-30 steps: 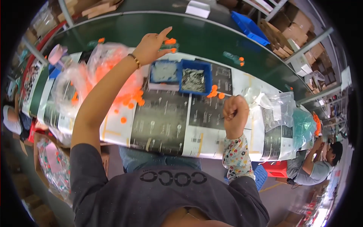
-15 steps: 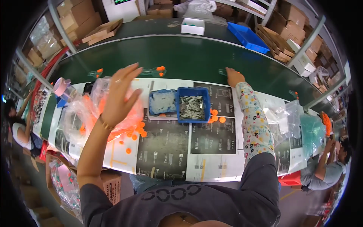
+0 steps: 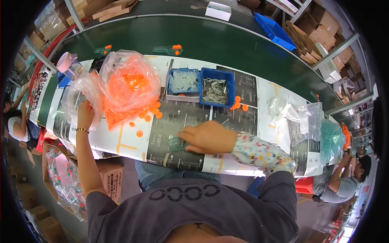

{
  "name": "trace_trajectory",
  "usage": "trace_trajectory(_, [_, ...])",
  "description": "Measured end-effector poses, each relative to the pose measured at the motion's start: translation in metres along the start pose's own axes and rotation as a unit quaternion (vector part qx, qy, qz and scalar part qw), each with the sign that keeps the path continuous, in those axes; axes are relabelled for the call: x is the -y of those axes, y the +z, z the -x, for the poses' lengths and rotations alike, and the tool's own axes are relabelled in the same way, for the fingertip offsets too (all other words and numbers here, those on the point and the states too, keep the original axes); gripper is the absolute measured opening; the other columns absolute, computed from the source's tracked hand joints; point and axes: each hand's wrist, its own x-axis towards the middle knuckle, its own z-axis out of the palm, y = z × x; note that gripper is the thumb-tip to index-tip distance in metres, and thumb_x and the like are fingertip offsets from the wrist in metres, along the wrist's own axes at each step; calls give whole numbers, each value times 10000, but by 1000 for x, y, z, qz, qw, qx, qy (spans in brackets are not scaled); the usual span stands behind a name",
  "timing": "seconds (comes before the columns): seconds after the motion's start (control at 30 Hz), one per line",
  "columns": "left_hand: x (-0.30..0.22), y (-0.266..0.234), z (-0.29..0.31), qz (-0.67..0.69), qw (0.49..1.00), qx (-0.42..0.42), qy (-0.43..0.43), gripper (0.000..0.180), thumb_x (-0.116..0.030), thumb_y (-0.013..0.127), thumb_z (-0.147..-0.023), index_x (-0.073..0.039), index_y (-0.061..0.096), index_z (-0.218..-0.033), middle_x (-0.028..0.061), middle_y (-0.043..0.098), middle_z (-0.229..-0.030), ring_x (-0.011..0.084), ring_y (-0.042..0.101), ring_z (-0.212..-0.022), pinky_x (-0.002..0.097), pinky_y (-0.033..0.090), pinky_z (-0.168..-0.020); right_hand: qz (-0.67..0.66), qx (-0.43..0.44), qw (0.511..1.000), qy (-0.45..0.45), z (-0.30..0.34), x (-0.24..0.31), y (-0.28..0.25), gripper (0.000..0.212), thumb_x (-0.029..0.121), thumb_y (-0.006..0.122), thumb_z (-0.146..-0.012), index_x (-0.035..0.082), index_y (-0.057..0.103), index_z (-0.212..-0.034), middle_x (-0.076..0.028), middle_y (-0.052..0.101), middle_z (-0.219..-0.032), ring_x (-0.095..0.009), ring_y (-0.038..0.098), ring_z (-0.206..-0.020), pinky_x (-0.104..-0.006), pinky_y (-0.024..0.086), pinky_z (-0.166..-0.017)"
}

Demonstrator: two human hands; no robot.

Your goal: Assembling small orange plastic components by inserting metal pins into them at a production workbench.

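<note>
One green plastic clamp piece (image 3: 175,143) pinched in right hand (image 3: 208,137); likely light, stiff, slick, best edge-held. Left hand (image 3: 85,116) at clear bag (image 3: 73,102), grip unclear.

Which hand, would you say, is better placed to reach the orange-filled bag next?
Probably the left hand: it is at clear plastic beside the orange-filled bag, while the right hand is farther away, at a green plastic piece.
</note>
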Motion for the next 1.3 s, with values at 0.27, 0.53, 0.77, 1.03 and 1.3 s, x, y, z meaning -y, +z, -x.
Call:
trace_trajectory(0.27, [-16, -18, 13, 85, 995, -41, 20, 145, -34, 599, -744, -24, 623, -887, 180, 623, -812, 356, 610, -770, 428, 485, -677, -13, -239, 963, 126, 9, -23, -3, 349, 308, 632, -856, 67, 606, -1107, -115, 625, -950, -300, 630, -744, -363, 520, -655])
trace_trajectory(0.53, [0, -16, 18, 54, 998, -35, 4, 99, -108, 621, -788, -29, 635, -847, 142, 650, -757, 333, 633, -733, 409, 496, -656, 47, -127, 966, 220, -2, -120, -8, 195, 204, 644, -805, 32, 635, -895, -136, 633, -899, -324, 621, -853, -420, 494, -751])
trace_trajectory(0.77, [-25, -23, 27, 84, 993, -78, -35, 104, -127, 593, -834, -31, 634, -835, 134, 668, -792, 300, 655, -745, 384, 507, -663, 124, -83, 957, 250, -13, -123, -5, 180, 179, 663, -777, 14, 605, -820, -163, 623, -865, -349, 605, -860, -436, 474, -783])
trace_trajectory(1.03, [-16, -9, 25, 355, 892, -254, -118, 103, -116, 558, -910, -32, 616, -917, 91, 689, -915, 191, 681, -776, 297, 506, -652, 90, -92, 971, 199, -16, -121, -8, 142, 142, 637, -767, 7, 604, -800, -165, 617, -839, -351, 599, -834, -436, 477, -746])
trace_trajectory(1.3, [-39, -57, 45, 533, 800, -252, -110, 74, -91, 553, -937, -39, 584, -979, 58, 657, -989, 122, 634, -852, 222, 468, -744, 97, -115, 963, 221, -16, -99, -19, 112, 121, 605, -766, 26, 627, -820, -147, 606, -808, -340, 608, -823, -439, 488, -725])
